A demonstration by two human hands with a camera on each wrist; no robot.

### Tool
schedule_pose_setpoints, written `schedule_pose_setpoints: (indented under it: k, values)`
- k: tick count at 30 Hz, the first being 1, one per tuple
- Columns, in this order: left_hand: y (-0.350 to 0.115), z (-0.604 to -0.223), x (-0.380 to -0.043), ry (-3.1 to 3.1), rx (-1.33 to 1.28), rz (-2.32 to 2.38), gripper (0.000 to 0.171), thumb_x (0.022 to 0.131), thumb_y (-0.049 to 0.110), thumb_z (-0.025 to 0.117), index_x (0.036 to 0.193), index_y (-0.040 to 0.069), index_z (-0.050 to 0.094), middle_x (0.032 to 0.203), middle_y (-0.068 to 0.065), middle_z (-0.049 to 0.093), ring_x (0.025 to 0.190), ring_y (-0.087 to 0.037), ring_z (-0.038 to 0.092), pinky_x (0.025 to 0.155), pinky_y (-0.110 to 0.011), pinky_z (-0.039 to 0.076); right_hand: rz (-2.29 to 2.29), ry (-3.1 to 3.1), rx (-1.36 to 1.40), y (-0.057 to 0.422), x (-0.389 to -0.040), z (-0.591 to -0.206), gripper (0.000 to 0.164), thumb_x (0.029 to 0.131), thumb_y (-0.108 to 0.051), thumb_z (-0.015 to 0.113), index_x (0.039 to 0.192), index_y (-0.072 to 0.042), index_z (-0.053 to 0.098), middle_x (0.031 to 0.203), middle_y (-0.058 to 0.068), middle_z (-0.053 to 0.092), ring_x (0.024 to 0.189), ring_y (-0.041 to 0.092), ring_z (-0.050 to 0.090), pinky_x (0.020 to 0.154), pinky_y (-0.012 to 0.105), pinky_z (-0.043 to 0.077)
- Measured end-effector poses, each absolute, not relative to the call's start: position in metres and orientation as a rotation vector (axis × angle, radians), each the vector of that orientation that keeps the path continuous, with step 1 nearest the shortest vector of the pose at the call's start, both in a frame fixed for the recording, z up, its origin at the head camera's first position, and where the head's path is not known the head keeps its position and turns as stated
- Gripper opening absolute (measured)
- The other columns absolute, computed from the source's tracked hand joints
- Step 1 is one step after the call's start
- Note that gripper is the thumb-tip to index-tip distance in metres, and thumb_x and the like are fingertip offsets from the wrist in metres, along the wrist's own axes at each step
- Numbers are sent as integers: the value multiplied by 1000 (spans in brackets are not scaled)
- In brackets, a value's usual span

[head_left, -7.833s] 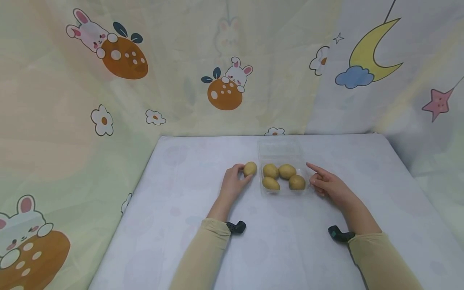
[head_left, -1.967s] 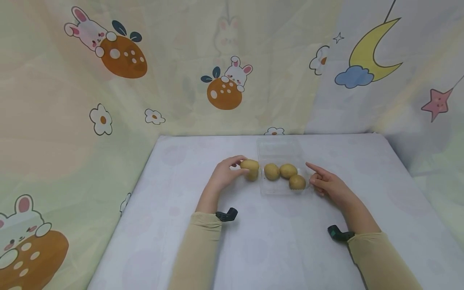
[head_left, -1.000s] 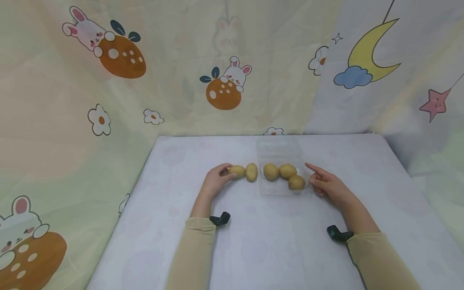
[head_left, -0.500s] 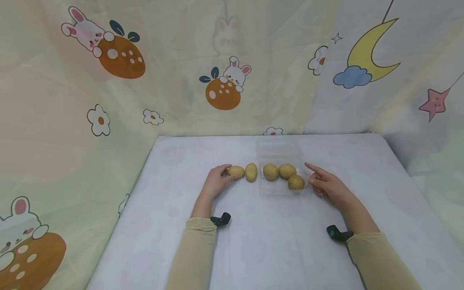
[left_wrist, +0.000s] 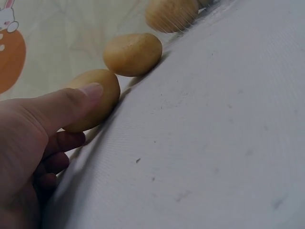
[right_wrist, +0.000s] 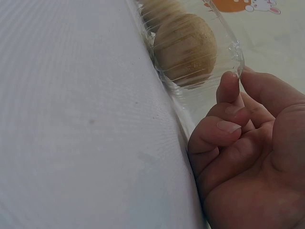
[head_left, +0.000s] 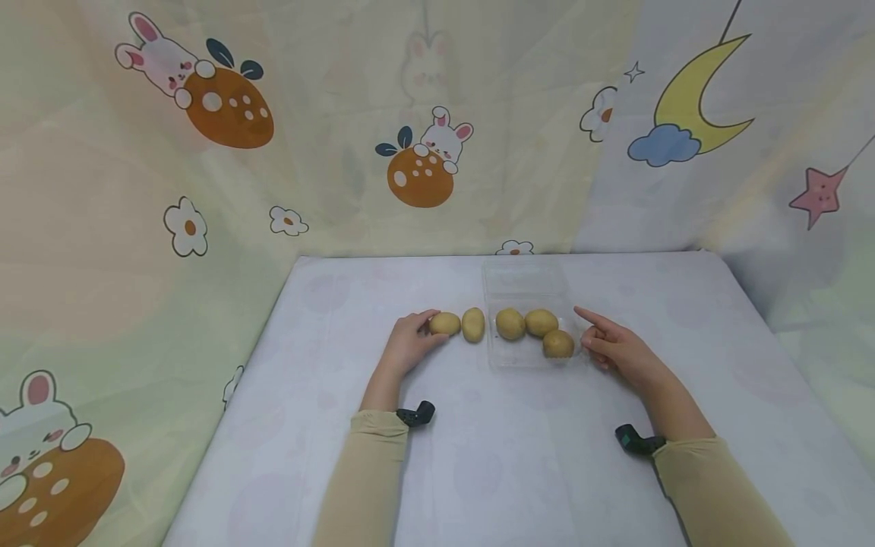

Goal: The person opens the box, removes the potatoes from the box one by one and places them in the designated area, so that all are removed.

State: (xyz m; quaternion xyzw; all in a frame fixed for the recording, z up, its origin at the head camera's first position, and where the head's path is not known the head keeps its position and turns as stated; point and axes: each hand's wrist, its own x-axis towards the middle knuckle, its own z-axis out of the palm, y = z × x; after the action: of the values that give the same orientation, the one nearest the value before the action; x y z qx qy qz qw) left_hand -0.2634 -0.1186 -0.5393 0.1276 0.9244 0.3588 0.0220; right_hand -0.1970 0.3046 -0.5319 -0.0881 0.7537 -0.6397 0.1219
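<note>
On the white table, my left hand (head_left: 405, 346) holds a yellow-brown potato (head_left: 445, 324), its thumb across the near side and its fingers behind. A second potato (head_left: 473, 325) lies just to the right, between that hand and the box. The clear plastic box (head_left: 507, 357) stands with its lid (head_left: 525, 279) folded back. Inside it sit three potatoes, among them a round one (head_left: 558, 344) at the front right. My right hand (head_left: 625, 353) pinches the box's right rim (right_wrist: 238, 55); its index finger points forward and its other fingers are curled.
White cloth covers the table (head_left: 519, 456). Behind it hangs a curtain (head_left: 328, 152) printed with rabbits, flowers and a moon. A small black camera (head_left: 418, 414) is strapped to the left wrist, another camera (head_left: 637, 441) to the right.
One potato from the box's front left now lies on the table at the left, in my left hand. The left hand has moved leftward; in the last second it barely moves. The right hand stays.
</note>
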Motion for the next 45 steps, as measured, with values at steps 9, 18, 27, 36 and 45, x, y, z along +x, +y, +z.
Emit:
schedule_pose_setpoints:
  k: [9, 18, 27, 36, 45]
  values:
    - [-120, -540, -262, 2860, 393, 1075, 60, 85, 47, 74, 139, 26, 57, 103, -1, 61, 105, -24, 53, 92, -40, 43, -1850, 2203, -272, 306, -197, -532, 62, 102, -23, 55, 157, -13, 27, 82, -4, 49, 60, 11, 44, 53, 27, 43]
    - [-119, -543, -263, 2862, 383, 1081, 66, 86, 45, 74, 145, 24, 51, 131, -6, 61, 128, -30, 51, 108, -46, 41, -1829, 2221, -246, 306, -197, -532, 63, 101, -25, 56, 157, -15, 27, 80, -4, 48, 60, 12, 44, 53, 29, 43]
    - [-117, -544, -262, 2883, 388, 1054, 65, 88, 43, 73, 145, 24, 50, 135, -7, 59, 128, -30, 51, 108, -44, 41, -1851, 2198, -267, 307, -198, -534, 62, 102, -23, 55, 157, -14, 27, 81, -4, 49, 60, 11, 44, 53, 28, 43]
    - [-117, -542, -261, 2882, 384, 1097, 64, 87, 42, 74, 144, 24, 51, 139, -6, 58, 132, -31, 48, 112, -45, 38, -1856, 2185, -268, 307, -198, -533, 63, 102, -24, 55, 157, -13, 26, 83, -5, 50, 62, 9, 45, 54, 26, 44]
    - [-117, -542, -261, 2880, 375, 1090, 66, 87, 44, 73, 145, 25, 49, 138, -6, 58, 129, -29, 50, 109, -45, 41, -1931, 2120, -380, 307, -197, -532, 61, 103, -13, 51, 156, -2, 23, 86, -5, 54, 60, 10, 40, 51, 33, 36]
